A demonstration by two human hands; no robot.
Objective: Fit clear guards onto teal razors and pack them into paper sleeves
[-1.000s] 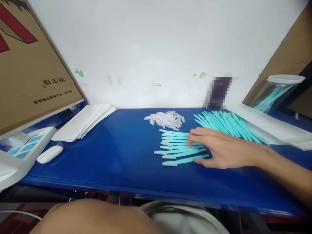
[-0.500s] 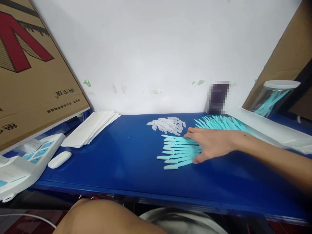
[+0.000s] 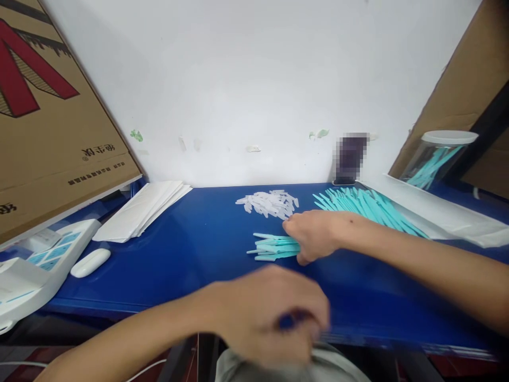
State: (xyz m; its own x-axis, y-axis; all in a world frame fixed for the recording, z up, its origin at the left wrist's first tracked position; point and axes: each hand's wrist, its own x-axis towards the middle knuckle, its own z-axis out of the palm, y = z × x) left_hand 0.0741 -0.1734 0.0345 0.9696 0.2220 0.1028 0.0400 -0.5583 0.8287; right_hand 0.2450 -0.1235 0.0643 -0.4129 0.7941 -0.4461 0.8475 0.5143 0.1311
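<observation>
My right hand [image 3: 316, 235] is closed round a bunch of teal eyebrow razors [image 3: 274, 246] on the blue table, its fingers covering their right ends. The bunch lies roughly parallel, with the left ends sticking out. Nearer to me, my left hand [image 3: 278, 315] hovers over the table's front edge, fingers curled and smeared by motion; nothing can be made out in it. Just behind the bunch lies a heap of small whitish translucent plastic pieces [image 3: 268, 203]. A larger pile of teal eyebrow razors [image 3: 369, 207] spreads out behind my right forearm.
White paper sheets or envelopes [image 3: 139, 209] lie at the left, near a white earbud-type case [image 3: 90, 262] and a white device [image 3: 63, 260]. A lidded clear jar [image 3: 435, 159] with teal sticks stands far right. Cardboard [image 3: 59, 132] leans at the left; a pixelated dark object [image 3: 350, 159] leans on the wall.
My right hand has moved left and squeezed the spread-out razors into a narrower bunch. My left hand has come into view from below. The view has shifted slightly.
</observation>
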